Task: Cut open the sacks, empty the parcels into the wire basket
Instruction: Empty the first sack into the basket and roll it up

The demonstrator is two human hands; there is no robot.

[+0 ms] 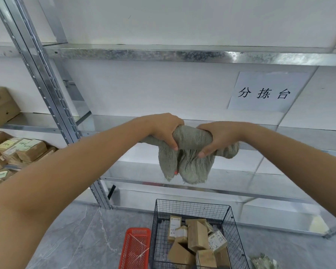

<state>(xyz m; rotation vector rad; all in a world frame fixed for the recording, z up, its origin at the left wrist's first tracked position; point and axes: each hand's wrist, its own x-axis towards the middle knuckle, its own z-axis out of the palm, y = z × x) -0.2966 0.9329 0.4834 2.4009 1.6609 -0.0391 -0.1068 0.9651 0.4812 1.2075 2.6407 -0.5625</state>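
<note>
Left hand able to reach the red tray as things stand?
Probably not yet: the left hand grips the sack together with the right hand, up at shelf height. The red tray lies on the floor below, uncovered.

A grey-green woven sack (190, 152), brown parcels (197, 236) in a black wire basket (192, 205), a red tray (135, 247).

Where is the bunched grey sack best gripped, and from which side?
Grip the sack on its thick rolled top band, coming from above. The roll lies level and is narrow enough for fingers to close round, as the left hand and right hand do now, side by side; the loose ends hang below.
</note>
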